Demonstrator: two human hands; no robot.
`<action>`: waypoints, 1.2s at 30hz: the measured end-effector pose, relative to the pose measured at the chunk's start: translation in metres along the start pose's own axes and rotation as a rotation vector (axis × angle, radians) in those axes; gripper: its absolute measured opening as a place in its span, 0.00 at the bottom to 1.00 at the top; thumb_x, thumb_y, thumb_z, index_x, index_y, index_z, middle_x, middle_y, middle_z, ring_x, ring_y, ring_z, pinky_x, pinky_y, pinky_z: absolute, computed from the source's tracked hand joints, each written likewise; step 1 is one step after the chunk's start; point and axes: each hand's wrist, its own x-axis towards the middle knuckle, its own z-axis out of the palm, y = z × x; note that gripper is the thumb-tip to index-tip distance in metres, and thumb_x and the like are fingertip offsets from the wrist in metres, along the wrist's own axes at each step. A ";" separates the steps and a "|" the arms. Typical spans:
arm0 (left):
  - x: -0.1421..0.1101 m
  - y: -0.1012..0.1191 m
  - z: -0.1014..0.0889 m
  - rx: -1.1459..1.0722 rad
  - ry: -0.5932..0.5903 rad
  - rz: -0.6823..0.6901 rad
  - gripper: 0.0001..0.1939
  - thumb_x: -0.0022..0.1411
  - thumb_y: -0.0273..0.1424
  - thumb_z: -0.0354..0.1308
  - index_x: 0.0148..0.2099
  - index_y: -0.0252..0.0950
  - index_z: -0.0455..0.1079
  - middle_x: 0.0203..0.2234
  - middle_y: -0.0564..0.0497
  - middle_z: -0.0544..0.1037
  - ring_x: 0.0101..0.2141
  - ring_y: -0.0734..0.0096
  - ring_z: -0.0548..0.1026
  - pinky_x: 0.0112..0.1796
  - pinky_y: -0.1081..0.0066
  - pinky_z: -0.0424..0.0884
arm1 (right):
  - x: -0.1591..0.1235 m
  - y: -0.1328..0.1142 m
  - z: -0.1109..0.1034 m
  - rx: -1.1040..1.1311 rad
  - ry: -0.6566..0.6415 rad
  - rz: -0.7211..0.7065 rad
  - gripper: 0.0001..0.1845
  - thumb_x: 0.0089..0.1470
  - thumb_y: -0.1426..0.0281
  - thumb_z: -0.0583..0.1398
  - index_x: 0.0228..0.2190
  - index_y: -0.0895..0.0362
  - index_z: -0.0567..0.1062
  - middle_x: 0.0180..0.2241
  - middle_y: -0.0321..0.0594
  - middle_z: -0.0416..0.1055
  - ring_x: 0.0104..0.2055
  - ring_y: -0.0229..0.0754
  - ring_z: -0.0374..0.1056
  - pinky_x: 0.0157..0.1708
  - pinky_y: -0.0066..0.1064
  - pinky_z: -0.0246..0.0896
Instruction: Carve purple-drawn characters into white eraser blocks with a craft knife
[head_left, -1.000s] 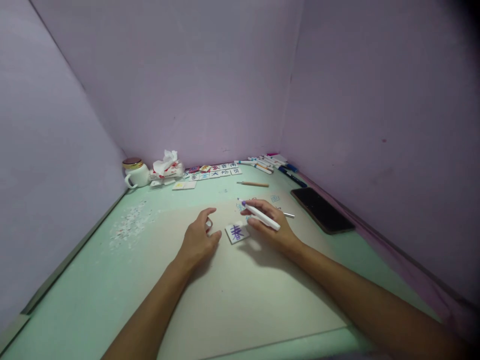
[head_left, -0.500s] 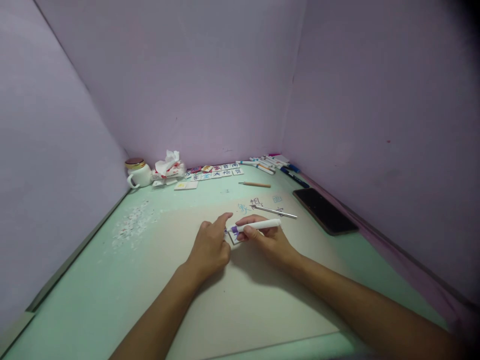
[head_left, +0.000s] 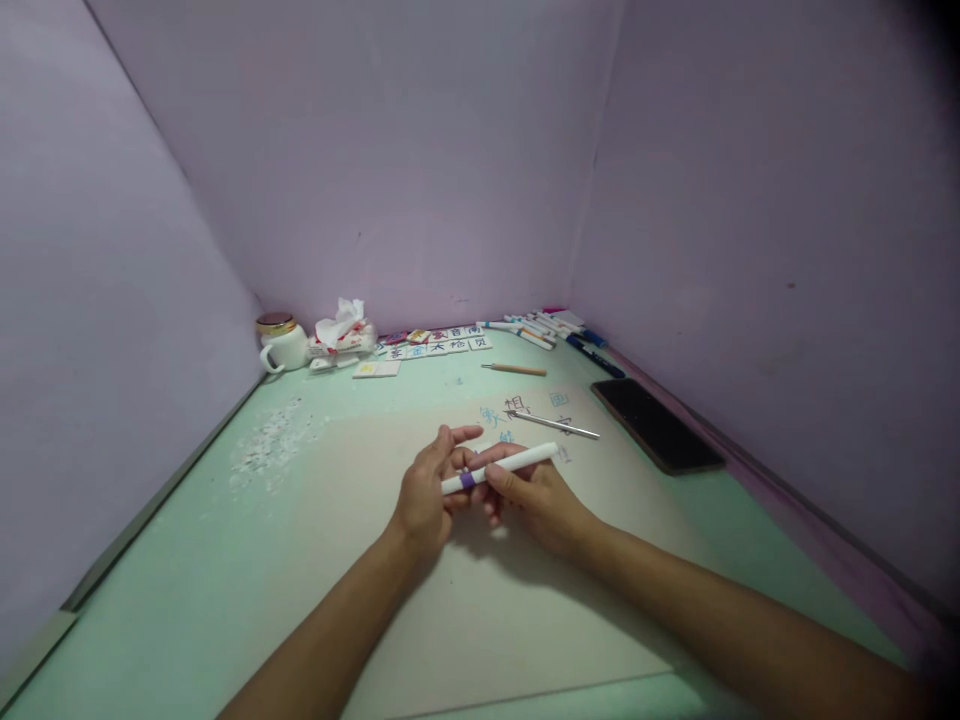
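A white marker (head_left: 521,459) with a purple band lies slanted between my hands. My right hand (head_left: 551,500) is closed round its barrel, thumb on top. My left hand (head_left: 427,495) is at the marker's white capped end, some fingers curled about it and one finger stretched out to the right. Both hands are just above a beige board (head_left: 405,620). The small tile seen before is hidden. Handwritten characters (head_left: 514,404) in dark, blue and purple ink are on the board beyond my hands. Across them lies a thin silver pen-like tool (head_left: 555,424).
A black phone (head_left: 656,425) lies at the right. A wooden-handled tool (head_left: 514,369), lettered tiles (head_left: 437,347) and several markers (head_left: 536,325) lie farther back. A lidded white mug (head_left: 285,350), a tissue pack (head_left: 343,335) and whitish scraps (head_left: 274,445) are at the left.
The marker's purple tip was over a small tile; now a white cap covers that end. My left hand has moved onto the cap, and the tile has gone from sight.
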 end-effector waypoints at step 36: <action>0.015 -0.022 -0.050 0.452 0.298 -0.034 0.22 0.50 0.43 0.57 0.46 0.38 0.70 0.36 0.49 0.71 0.34 0.63 0.71 0.36 0.64 0.67 | 0.124 -0.076 -0.118 -1.915 -0.009 0.177 0.15 0.58 0.61 0.54 0.42 0.57 0.73 0.40 0.43 0.73 0.40 0.43 0.69 0.38 0.35 0.63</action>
